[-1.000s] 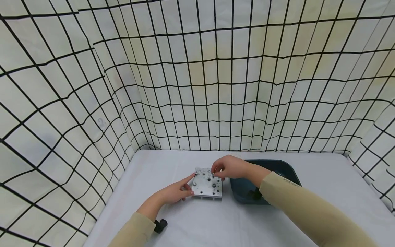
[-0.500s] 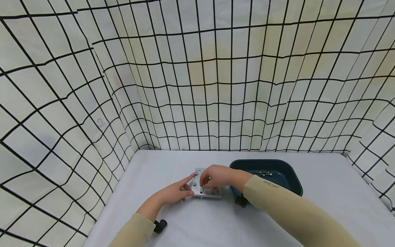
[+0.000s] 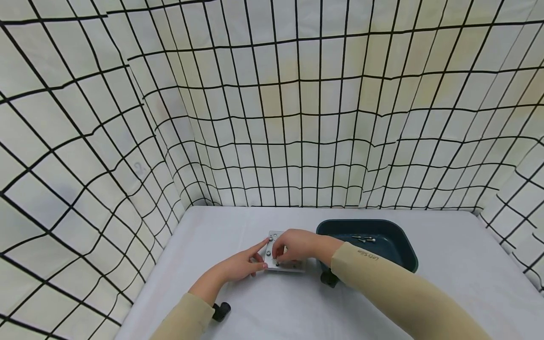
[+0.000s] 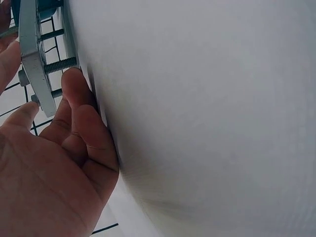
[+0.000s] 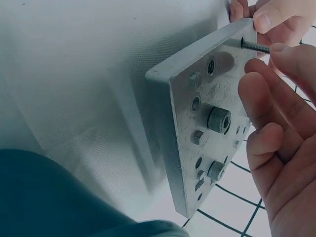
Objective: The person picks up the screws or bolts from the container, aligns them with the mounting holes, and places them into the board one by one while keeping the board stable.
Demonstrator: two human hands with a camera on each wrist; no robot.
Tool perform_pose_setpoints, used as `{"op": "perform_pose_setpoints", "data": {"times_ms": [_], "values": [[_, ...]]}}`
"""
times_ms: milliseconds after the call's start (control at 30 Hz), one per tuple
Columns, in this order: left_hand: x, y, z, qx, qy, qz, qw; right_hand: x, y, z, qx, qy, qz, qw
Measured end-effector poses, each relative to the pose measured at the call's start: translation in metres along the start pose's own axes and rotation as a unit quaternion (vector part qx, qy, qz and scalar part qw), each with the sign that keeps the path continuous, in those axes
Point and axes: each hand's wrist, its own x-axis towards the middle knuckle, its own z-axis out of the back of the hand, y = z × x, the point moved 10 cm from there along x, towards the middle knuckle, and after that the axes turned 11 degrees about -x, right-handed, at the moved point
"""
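Observation:
A silver metal plate (image 5: 224, 86) with drilled holes stands on the table, with large socket-head bolts (image 5: 218, 120) and smaller screws set in it. Threaded shanks (image 4: 61, 64) stick out below it in the left wrist view. My left hand (image 3: 238, 265) holds its left side, thumb at the near corner, index finger reaching to a bolt head and other fingers curled by the underside. My right hand (image 3: 293, 245) pinches a thin threaded screw (image 5: 256, 47), whose tip is at a hole near the left thumb. The right fingers cover much of the plate in the head view.
A dark blue tray (image 3: 409, 243) stands right of the plate with several loose screws (image 3: 363, 239) inside, and my right forearm passes over its near left corner. Black wrist cameras (image 3: 221, 311) sit under both sleeves. Black netting over white cloth (image 3: 276, 118) walls the table in.
My right hand has moved left and nearer from the plate's far right to the hole at its near left, carrying the screw. My left hand has stayed in place.

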Motion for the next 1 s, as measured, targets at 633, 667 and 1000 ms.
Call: {"op": "perform_pose_setpoints", "data": {"times_ms": [633,667,1000], "values": [[0.001,0.0,0.0,-0.002,-0.004,-0.005,1.0,0.003,0.007,-0.004,-0.082,0.004,0.017,0.996],[0.001,0.0,0.0,-0.005,-0.002,-0.007,1.0,0.004,0.008,-0.005,-0.089,0.004,0.019,0.996],[0.0,-0.003,-0.001,-0.01,0.008,-0.012,0.9998,-0.004,0.0,0.005,-0.055,0.002,0.002,0.999]]}}
